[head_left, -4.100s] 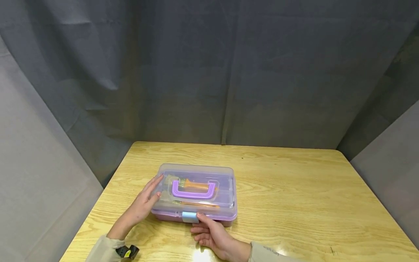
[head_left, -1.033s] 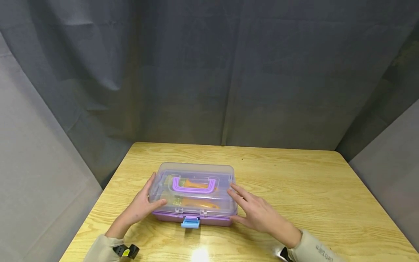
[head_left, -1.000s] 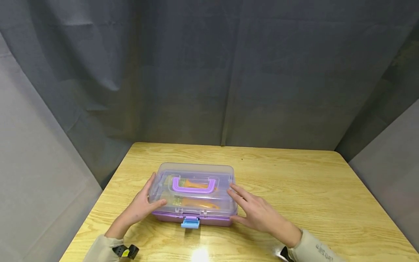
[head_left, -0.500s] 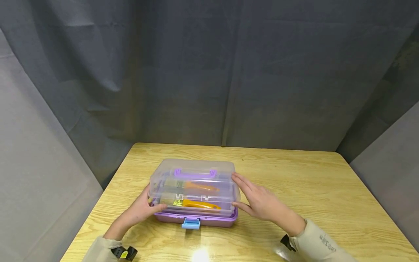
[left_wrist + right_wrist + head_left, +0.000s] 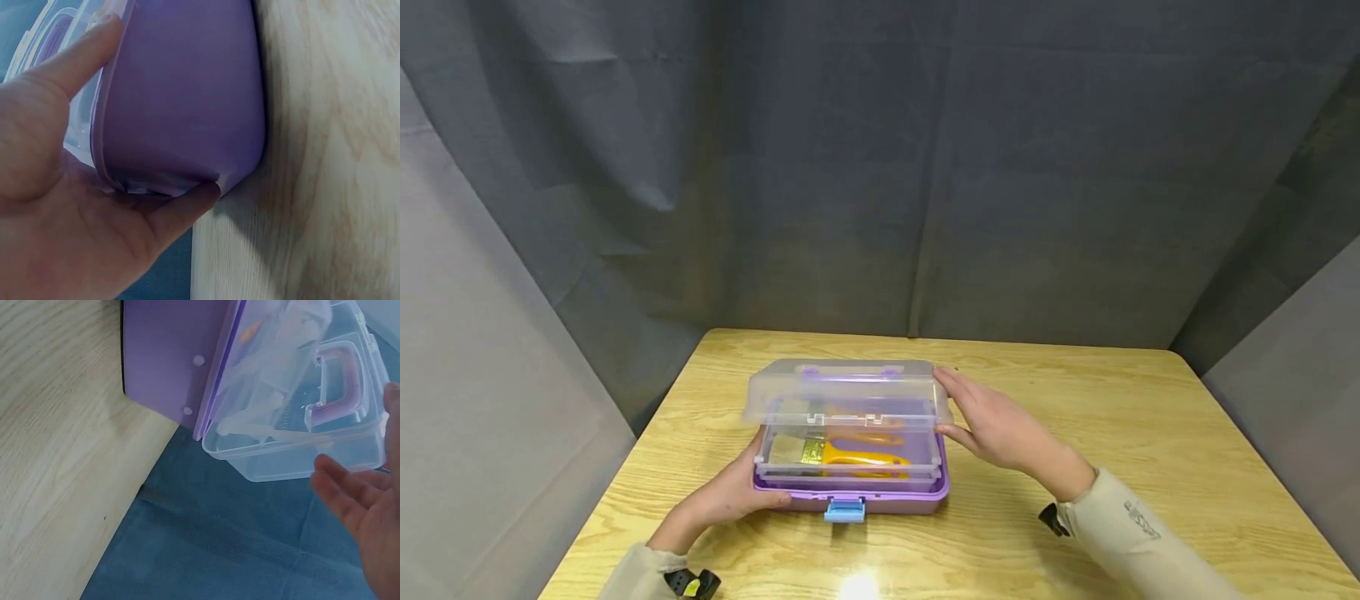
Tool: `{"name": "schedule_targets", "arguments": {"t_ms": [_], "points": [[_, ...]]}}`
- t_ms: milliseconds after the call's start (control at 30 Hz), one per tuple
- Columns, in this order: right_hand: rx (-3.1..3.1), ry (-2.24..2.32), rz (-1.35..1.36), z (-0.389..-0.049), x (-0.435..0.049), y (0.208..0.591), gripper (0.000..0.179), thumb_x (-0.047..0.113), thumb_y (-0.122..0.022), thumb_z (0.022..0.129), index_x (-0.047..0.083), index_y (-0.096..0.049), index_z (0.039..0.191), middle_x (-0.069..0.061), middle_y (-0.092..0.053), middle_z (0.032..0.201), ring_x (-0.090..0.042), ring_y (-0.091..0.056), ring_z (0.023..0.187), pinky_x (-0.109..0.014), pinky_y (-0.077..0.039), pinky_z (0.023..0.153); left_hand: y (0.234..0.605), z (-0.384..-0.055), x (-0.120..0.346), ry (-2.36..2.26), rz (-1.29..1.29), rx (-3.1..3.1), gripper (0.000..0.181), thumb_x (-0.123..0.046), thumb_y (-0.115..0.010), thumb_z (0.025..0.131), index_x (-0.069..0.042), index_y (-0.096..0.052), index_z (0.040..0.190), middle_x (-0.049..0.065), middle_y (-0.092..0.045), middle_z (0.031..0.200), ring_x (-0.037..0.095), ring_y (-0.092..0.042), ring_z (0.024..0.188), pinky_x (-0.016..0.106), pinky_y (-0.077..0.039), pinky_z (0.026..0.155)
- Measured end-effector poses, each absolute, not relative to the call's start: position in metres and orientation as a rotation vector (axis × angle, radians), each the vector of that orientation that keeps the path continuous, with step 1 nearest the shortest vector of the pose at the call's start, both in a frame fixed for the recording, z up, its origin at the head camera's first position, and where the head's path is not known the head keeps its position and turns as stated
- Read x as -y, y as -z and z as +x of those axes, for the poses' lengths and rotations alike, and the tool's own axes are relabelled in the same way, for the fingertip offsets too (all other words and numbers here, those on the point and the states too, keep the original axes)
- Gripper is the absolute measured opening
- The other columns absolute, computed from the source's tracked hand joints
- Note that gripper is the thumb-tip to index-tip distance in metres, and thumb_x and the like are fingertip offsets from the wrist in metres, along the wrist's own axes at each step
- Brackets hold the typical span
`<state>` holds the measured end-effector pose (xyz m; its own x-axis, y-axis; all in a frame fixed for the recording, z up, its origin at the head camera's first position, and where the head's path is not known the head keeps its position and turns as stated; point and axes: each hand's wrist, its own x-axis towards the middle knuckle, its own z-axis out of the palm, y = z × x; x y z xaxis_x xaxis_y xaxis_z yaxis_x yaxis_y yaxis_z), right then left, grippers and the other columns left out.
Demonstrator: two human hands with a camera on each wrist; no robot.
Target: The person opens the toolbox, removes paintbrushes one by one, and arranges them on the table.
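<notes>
A purple plastic toolbox (image 5: 898, 504) sits on the table with its clear lid (image 5: 850, 389) tilted up and back. My left hand (image 5: 730, 493) grips the box's front left corner, thumb at the front rim, fingers round the side wall (image 5: 187, 81). My right hand (image 5: 1003, 425) holds the lid by its right edge, thumb at the front and fingers along the side. Below the lid, an orange-handled paintbrush (image 5: 865, 460) lies in a clear tray (image 5: 790, 478); another orange handle shows blurred through the lid. The blue latch (image 5: 845, 510) hangs unfastened in front. A purple handle (image 5: 337, 409) is on the lid.
The wooden table (image 5: 1097, 450) extends to the right of the box. A dark curtain (image 5: 820, 183) hangs behind the table's back edge, with pale grey panels (image 5: 497, 333) at the sides.
The blue latch has been flipped down. My right hand has moved from the latch to the lid's right edge and raised the lid backward. My left hand has shifted down to the box's corner.
</notes>
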<state>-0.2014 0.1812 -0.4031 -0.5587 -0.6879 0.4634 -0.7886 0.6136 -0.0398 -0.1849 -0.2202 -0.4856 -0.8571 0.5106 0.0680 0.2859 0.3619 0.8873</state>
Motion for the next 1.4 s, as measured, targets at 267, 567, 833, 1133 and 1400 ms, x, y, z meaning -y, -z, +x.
{"name": "schedule_targets", "arguments": {"t_ms": [267, 567, 833, 1133, 1400], "points": [[2.439, -0.423, 1.138, -0.212, -0.178, 0.396, 0.069, 0.046, -0.037, 0.099, -0.008, -0.027, 0.142, -0.029, -0.045, 0.133, -0.038, -0.051, 0.117, -0.049, -0.043, 0.096, 0.486, -0.184, 0.225, -1.514, 0.751, -2.332, 0.115, -0.017, -0.079, 0.077, -0.030, 0.007, 0.152, 0.013, -0.029, 0.151, 0.028, -0.046, 0.124, 0.025, -0.032, 0.102], [2.644, -0.724, 0.962, -0.239, -0.175, 0.380, 0.059, 0.029, -0.043, 0.102, -0.006, -0.024, 0.145, -0.027, -0.041, 0.137, -0.040, -0.048, 0.119, -0.051, -0.038, 0.100, 0.484, -0.180, 0.229, -1.459, 0.708, -2.325, 0.110, -0.018, -0.079, 0.077, -0.011, 0.001, 0.152, 0.027, -0.019, 0.150, 0.039, -0.036, 0.129, 0.054, -0.025, 0.106], [2.669, -0.928, 0.812, -0.265, -0.172, 0.381, 0.056, 0.033, -0.034, 0.104, -0.005, -0.027, 0.145, -0.026, -0.047, 0.132, -0.037, -0.050, 0.118, -0.051, -0.042, 0.096, 0.484, -0.184, 0.232, -1.539, 0.796, -2.240, 0.115, -0.007, -0.078, 0.076, -0.026, 0.006, 0.152, 0.020, -0.010, 0.155, 0.037, -0.035, 0.130, 0.027, -0.030, 0.104], [2.610, -1.247, 0.584, -0.279, -0.176, 0.401, 0.055, 0.035, -0.025, 0.105, 0.000, -0.028, 0.147, -0.020, -0.048, 0.137, -0.036, -0.056, 0.111, -0.049, -0.041, 0.098, 0.482, -0.185, 0.234, -1.520, 0.799, -2.215, 0.118, -0.010, -0.078, 0.076, -0.016, 0.012, 0.151, 0.024, -0.004, 0.155, 0.040, -0.030, 0.132, 0.058, -0.018, 0.107], [2.573, -1.537, 0.445, -0.290, -0.173, 0.420, 0.056, 0.038, -0.021, 0.105, 0.005, -0.023, 0.150, -0.015, -0.028, 0.151, -0.036, -0.045, 0.125, -0.045, -0.042, 0.098, 0.481, -0.187, 0.233, -1.438, 0.726, -2.291, 0.118, -0.019, -0.078, 0.078, -0.014, 0.015, 0.150, 0.025, 0.004, 0.154, 0.042, -0.018, 0.137, 0.054, -0.014, 0.110]]}}
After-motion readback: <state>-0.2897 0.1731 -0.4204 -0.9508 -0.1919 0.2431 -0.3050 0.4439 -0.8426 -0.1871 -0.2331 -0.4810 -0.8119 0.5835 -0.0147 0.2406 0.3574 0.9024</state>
